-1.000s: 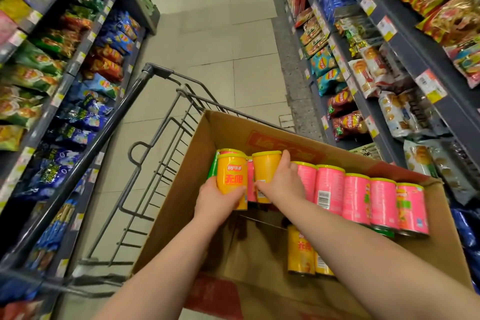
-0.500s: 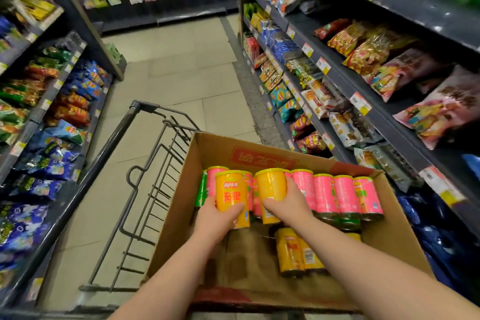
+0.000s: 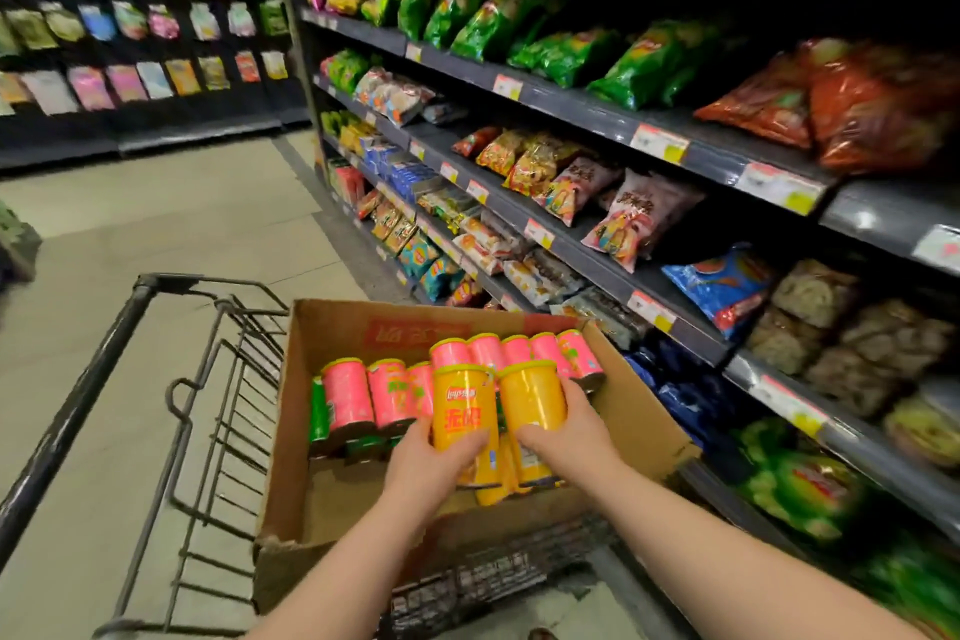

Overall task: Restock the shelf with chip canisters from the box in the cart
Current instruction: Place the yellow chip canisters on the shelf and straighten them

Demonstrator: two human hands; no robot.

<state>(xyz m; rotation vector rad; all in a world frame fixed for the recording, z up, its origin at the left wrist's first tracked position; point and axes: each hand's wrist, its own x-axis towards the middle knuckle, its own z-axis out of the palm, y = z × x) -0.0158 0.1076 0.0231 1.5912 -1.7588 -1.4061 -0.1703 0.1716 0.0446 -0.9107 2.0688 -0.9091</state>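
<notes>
A cardboard box (image 3: 332,327) sits in the black wire cart (image 3: 104,343). Several pink canisters (image 3: 347,398) stand along its far side, with a green one (image 3: 318,411) at the left and more yellow ones (image 3: 491,489) lying low in the box. My left hand (image 3: 423,465) grips a yellow chip canister (image 3: 462,405) from below. Beside it, my right hand (image 3: 569,437) grips a second yellow canister (image 3: 530,395). Both canisters are upright and lifted above the box floor.
Dark shelves (image 3: 582,109) on the right carry snack bags on several levels, with price tags along the edges. A far wall (image 3: 130,26) of hanging packets closes the aisle. Tiled floor (image 3: 156,234) lies ahead and left of the cart.
Both hands have raised their yellow canisters and carried them to the right inside the box. The view has swung up and right, showing more of the right-hand shelves.
</notes>
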